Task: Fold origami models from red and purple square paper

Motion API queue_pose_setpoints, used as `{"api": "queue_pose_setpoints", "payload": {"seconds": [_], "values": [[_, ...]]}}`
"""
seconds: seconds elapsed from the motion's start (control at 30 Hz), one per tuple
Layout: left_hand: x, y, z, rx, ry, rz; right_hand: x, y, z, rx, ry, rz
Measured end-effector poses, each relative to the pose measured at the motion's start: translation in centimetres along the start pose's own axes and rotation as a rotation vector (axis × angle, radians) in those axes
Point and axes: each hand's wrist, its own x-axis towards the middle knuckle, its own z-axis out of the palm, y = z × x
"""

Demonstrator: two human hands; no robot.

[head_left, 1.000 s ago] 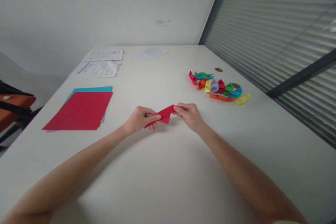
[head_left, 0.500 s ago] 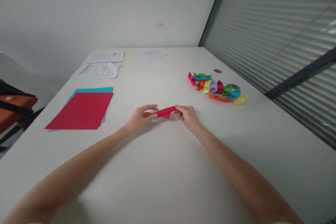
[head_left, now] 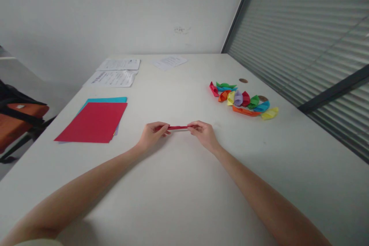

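Grip of left hand (head_left: 154, 134) and right hand (head_left: 204, 133) narrow on folded red paper (head_left: 178, 127)

Each hand pinches one end of the paper, which stretches level between them above the near-middle part of the desk (head_left: 184, 184); whether its underside touches the surface, I cannot tell. Half a second ago the left hand's fingers were spread and a triangular flap showed below the strip. Now those fingers have closed, and only a thin red edge is visible. That suggests firmer control of both ends, though whether the flap is folded in or merely turned out of sight is unclear. The stack of coloured sheets (head_left: 92, 123) lies on the left; the small folded paper pieces (head_left: 238, 98) sit farther off, to the right.
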Motion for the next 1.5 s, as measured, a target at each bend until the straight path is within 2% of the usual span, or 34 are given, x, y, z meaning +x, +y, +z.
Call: {"api": "queue_pose_setpoints", "payload": {"seconds": [0.07,0.2,0.27,0.37,0.47,0.63,0.73,0.87,1.03,1.23,1.5], "values": [[0.1,-0.2,-0.3,0.147,0.024,0.107,0.1,0.4,-0.2,-0.104,0.004,-0.041],[0.3,-0.9,-1.1,0.521,0.025,0.465,0.0,0.7,-0.3,-0.230,-0.002,-0.113],[0.5,-1.3,-1.3,0.664,0.006,0.548,-0.1,0.7,-0.3,-0.286,-0.028,-0.127],[0.6,-1.7,-1.3,0.789,-0.003,0.577,-0.4,0.6,-0.1,-0.429,-0.076,-0.175],[0.5,-1.8,-1.3,0.836,0.001,0.601,-0.6,0.3,-0.1,-0.630,-0.113,-0.316],[0.3,-1.6,-1.5,0.853,-0.039,0.616,-0.8,0.1,-0.5,-0.914,-0.099,-0.479],[0.3,-1.6,-1.5,0.880,-0.031,0.662,-0.9,0.0,-0.5,-0.967,-0.074,-0.586],[0.3,-1.8,-1.4,0.944,0.053,0.767,-1.1,-0.1,0.0,-0.996,-0.075,-0.717],[0.2,-1.7,-1.4,1.009,0.129,0.849,-1.3,-0.1,0.4,-1.012,-0.074,-0.707],[-0.3,-1.5,-1.3,1.025,0.119,0.917,-1.6,-0.4,0.7,-1.028,-0.046,-0.682],[-0.6,-0.8,-0.8,0.995,0.110,0.801,-1.7,-0.6,1.0,-0.981,-0.020,-0.602]]}}
